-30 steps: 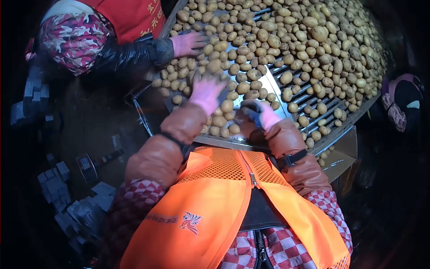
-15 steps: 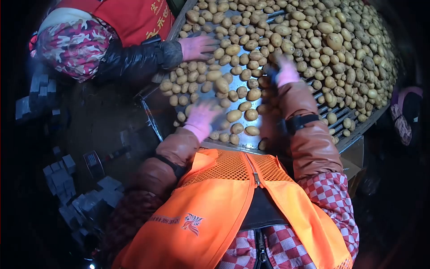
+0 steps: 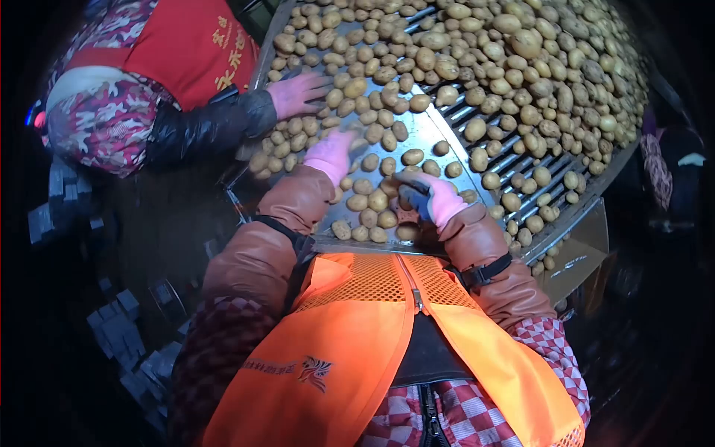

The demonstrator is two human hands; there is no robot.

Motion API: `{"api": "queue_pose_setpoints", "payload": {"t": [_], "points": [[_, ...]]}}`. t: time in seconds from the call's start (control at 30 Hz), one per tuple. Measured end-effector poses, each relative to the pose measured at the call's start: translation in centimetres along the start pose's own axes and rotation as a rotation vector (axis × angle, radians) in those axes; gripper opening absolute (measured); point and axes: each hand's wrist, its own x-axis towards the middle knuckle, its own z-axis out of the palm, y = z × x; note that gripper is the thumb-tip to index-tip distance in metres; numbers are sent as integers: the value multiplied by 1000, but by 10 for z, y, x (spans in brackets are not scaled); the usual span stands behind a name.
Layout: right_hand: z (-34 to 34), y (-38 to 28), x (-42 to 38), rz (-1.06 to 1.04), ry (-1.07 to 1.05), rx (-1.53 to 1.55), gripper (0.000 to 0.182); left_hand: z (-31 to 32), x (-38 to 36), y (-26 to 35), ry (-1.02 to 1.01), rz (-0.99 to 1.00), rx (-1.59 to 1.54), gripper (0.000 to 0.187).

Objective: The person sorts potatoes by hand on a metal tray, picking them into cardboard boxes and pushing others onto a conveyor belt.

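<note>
My left hand [image 3: 332, 153], in a pink glove, reaches over the potatoes [image 3: 371, 201] on the left of the metal tray [image 3: 428, 130]; its fingers are blurred. In a pink glove with a dark palm, my right hand [image 3: 426, 195] is low over the tray near its front edge. Its fingers curve inward beside several potatoes, and what lies under the palm is hidden. Bare metal shows between scattered potatoes, and metal bars [image 3: 514, 160] run along the right of the sheet.
A large heap of potatoes [image 3: 551, 71] covers the back right. At the left, a co-worker's pink-gloved hand [image 3: 298, 94] rests among potatoes, near a red apron [image 3: 190, 56]. A cardboard box [image 3: 577, 257] stands below the right edge. Grey blocks [image 3: 115, 328] lie at lower left.
My right hand has come down and left from the heap to the front of the tray. My left hand has moved slightly up. More bars and bare metal show.
</note>
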Motion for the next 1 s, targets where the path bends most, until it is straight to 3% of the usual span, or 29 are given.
{"api": "queue_pose_setpoints", "payload": {"t": [0.03,0.07,0.1,0.17,0.23,0.37,0.4,0.43,0.5,0.53,0.57,0.6,0.67,0.7,0.73,0.77,0.8,0.83,0.87,0.9,0.93,0.97,1.0], "points": [[-2,-6,-7,143,59,224,47,2,3,2,-14,-8,34,46],[-10,-11,-12,133,110,281,39,3,5,4,-24,-21,71,46],[-16,-7,-14,-83,142,192,37,1,7,6,-31,-36,110,46],[-23,-1,-22,106,190,328,39,11,9,10,-64,-43,145,46],[-23,3,-31,90,170,465,42,21,9,19,-99,-39,179,45],[-27,21,-47,132,134,761,55,4,16,35,52,-224,-56,38],[-24,8,-59,84,184,839,54,3,10,49,-1,-294,-138,39],[-25,5,-62,64,169,964,57,9,-2,60,47,123,-210,37],[-26,2,-67,23,127,1210,64,-9,-19,109,-104,342,-232,38],[-29,-6,-78,33,193,1128,57,10,17,95,20,320,-81,37],[-34,-1,-85,-40,194,1267,53,25,62,80,145,300,68,37],[-41,10,-96,-114,197,1405,49,-3,71,93,164,222,-119,38],[-66,44,-124,-265,196,1671,42,-27,103,77,405,76,-11,42],[-81,65,-143,-345,193,1801,39,-14,124,52,625,13,288,45],[-111,97,-174,-377,-72,1712,39,-8,123,53,503,-4,309,47],[-133,131,-208,-594,176,1844,43,-4,114,53,384,-25,330,49],[-132,130,-232,-625,460,1783,47,1,104,50,267,-46,352,51],[-132,129,-256,-615,747,1688,52,16,90,41,213,74,390,62],[-132,129,-265,-555,799,1542,53,38,69,39,258,117,213,62],[-132,129,-275,-490,846,1397,55,34,35,60,237,144,289,64],[-137,168,-272,-569,673,1393,55,48,13,59,145,111,307,68],[-129,144,-255,-442,844,1319,50,56,-7,58,33,103,351,70],[-113,97,-222,-176,1071,1190,45,53,-33,74,-62,62,361,74]]}}
